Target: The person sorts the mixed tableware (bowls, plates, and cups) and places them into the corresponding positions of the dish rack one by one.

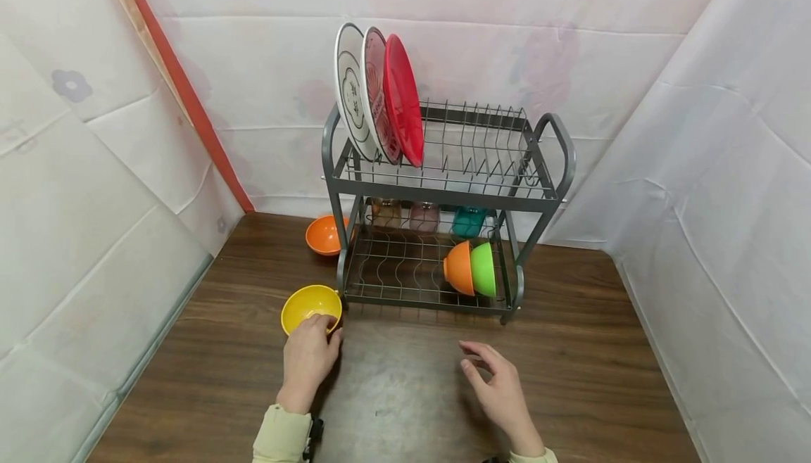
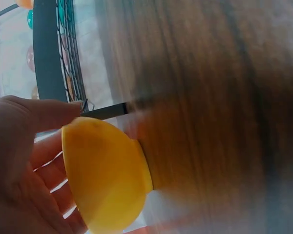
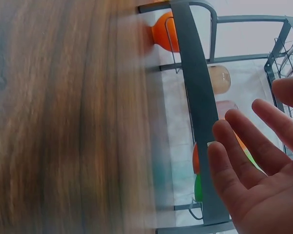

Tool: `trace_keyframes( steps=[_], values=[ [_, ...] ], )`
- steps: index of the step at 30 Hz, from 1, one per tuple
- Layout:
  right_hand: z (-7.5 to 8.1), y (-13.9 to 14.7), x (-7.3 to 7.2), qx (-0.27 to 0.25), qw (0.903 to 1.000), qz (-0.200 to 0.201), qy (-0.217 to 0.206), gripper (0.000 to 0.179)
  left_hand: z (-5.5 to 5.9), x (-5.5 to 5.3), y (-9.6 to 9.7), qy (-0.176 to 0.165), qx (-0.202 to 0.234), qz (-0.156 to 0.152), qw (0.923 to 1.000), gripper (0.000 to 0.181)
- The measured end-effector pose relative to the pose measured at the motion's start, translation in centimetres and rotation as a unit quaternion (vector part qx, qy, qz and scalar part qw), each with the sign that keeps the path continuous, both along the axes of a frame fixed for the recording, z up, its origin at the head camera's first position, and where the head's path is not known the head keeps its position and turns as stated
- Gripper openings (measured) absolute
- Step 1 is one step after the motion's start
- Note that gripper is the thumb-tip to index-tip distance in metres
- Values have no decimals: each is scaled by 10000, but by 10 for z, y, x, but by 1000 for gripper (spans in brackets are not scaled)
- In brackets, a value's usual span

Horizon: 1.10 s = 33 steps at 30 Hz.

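My left hand point(image 1: 309, 354) is at the near right rim of a yellow bowl point(image 1: 304, 302), which sits upright at the rack's front left corner. In the left wrist view the thumb lies at the rim of the yellow bowl point(image 2: 105, 170) and the fingers reach over its mouth side, so the rim is pinched between them. My right hand point(image 1: 500, 385) hovers over the table in front of the rack, holding nothing. Its fingers look loosely spread in the right wrist view, where the palm point(image 3: 268, 195) shows.
A two-tier dish rack point(image 1: 437, 192) carries two white patterned plates point(image 1: 351, 93) and a red plate point(image 1: 403, 100) on top. Below lie an orange bowl point(image 1: 458, 268), a green bowl point(image 1: 483, 269) and several coloured glasses point(image 1: 424, 217). Another orange bowl point(image 1: 324, 236) stands left of the rack.
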State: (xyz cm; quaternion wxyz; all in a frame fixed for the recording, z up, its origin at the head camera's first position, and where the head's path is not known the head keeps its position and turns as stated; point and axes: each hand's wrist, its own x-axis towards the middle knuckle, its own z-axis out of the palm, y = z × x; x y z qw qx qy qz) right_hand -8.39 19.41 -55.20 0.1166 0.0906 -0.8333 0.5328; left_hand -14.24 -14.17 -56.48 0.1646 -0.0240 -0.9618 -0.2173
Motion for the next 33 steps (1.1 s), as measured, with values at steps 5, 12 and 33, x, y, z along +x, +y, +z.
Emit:
trace_keyframes(
  steps=[5,12,33],
  values=[
    [-2,-3,1,46,9998,150,98,28,3,2,-2,-313,-106,-2,9995,14],
    [2,-6,2,50,9999,-11,-109,30,16,8,-3,-638,-270,-64,9976,11],
    [1,-7,-2,353,9990,143,242,32,54,27,29,-283,-242,-2066,9777,12]
  ],
)
